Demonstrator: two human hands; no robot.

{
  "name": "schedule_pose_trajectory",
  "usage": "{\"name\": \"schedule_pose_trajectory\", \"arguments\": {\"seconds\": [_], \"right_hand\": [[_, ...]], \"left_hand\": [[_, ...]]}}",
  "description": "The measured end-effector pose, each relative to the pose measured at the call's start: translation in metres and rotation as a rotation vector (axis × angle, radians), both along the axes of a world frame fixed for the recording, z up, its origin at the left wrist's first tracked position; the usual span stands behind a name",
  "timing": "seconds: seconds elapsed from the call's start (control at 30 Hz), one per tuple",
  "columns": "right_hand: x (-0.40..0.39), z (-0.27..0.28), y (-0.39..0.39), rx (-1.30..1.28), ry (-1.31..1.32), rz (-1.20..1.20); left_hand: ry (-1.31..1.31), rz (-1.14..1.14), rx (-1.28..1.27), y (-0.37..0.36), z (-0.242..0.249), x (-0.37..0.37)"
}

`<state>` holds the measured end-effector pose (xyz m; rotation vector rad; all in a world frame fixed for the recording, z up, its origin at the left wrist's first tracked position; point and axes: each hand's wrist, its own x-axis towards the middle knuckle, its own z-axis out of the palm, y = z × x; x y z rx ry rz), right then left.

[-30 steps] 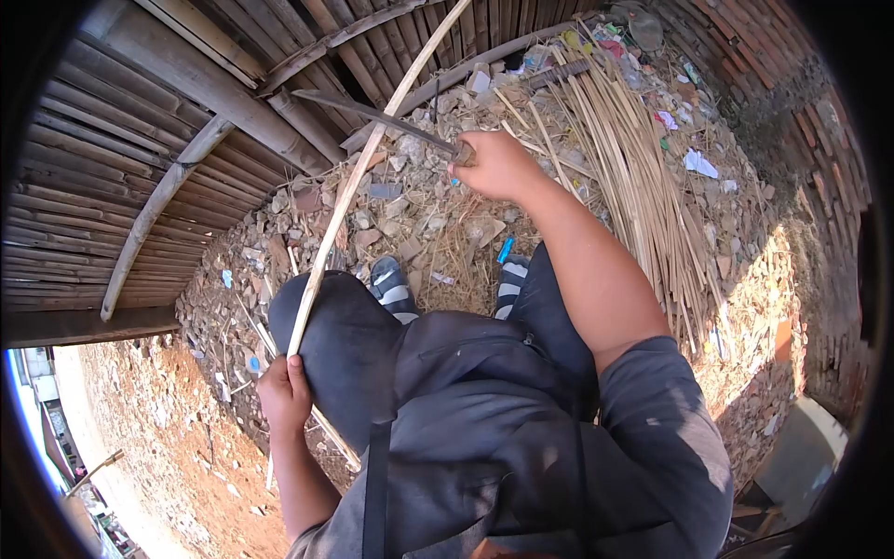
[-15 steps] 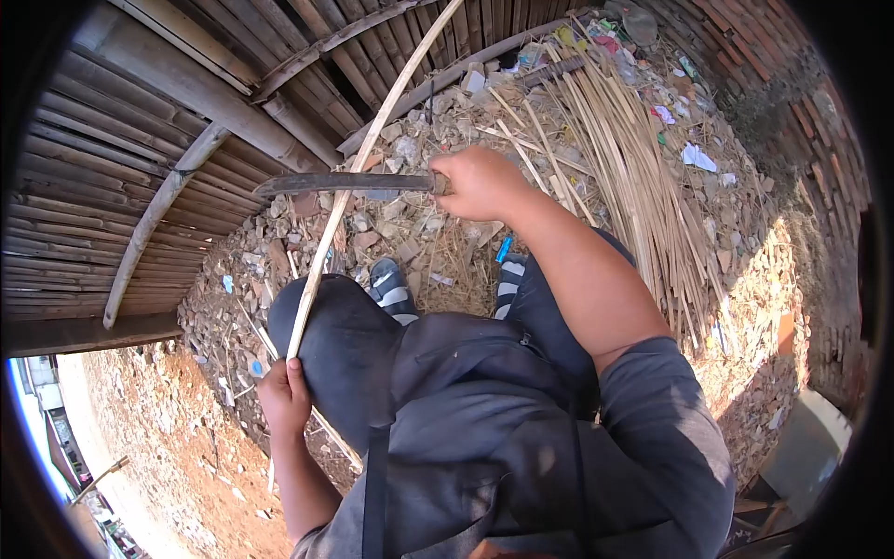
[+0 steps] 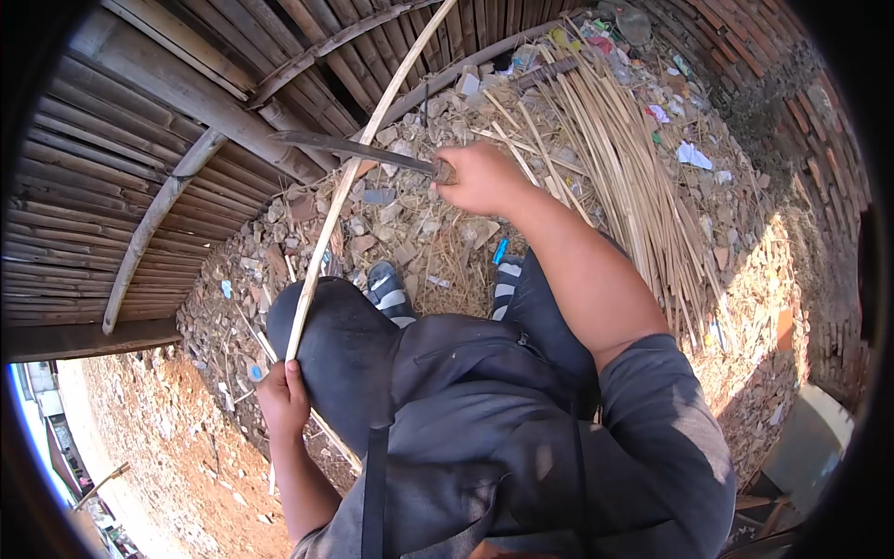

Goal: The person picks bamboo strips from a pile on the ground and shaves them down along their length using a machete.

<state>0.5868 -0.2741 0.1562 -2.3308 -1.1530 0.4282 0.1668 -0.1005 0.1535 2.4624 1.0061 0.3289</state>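
Left hand (image 3: 284, 399), 8 o'clock: closed on the lower end of one long pale strip (image 3: 326, 235), which crosses the left knee (image 3: 321, 321) and runs up to 12. Right hand (image 3: 480, 179), 12 o'clock: closed round the handle of one knife (image 3: 368, 152), blade crossing the strip at 11, contact unclear. Strip pile (image 3: 638, 186): 2 o'clock, on rubble.

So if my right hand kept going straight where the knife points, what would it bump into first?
Probably the long pale strip: the knife in your right hand points across it. I can't tell how far apart they are in depth.
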Motion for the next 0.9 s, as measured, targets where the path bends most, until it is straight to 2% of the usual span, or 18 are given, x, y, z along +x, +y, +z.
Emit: {"name": "schedule_pose_trajectory", "arguments": {"seconds": [0.13, 0.43, 0.53, 0.63, 0.83, 0.9], "right_hand": [[-0.016, -0.011, 0.004, 0.071, -0.074, 0.166], [-0.009, -0.013, 0.002, 0.088, -0.126, 0.162], [0.000, -0.004, -0.001, 0.009, -0.070, 0.077], [0.006, -0.010, -0.004, 0.140, -0.070, -0.010], [-0.005, -0.001, -0.002, 0.078, 0.001, 0.029], [-0.012, 0.000, 0.001, 0.040, -0.048, 0.086]], "left_hand": [[0.008, 0.001, -0.003, 0.001, 0.001, 0.000], [0.012, -0.002, -0.006, 0.001, -0.001, -0.002], [0.001, -0.006, -0.013, 0.001, 0.000, -0.001], [-0.006, -0.004, -0.011, 0.001, -0.002, -0.001], [-0.027, -0.004, 0.012, 0.001, -0.003, -0.001], [-0.022, 0.003, 0.014, 0.002, -0.006, -0.003]]}}
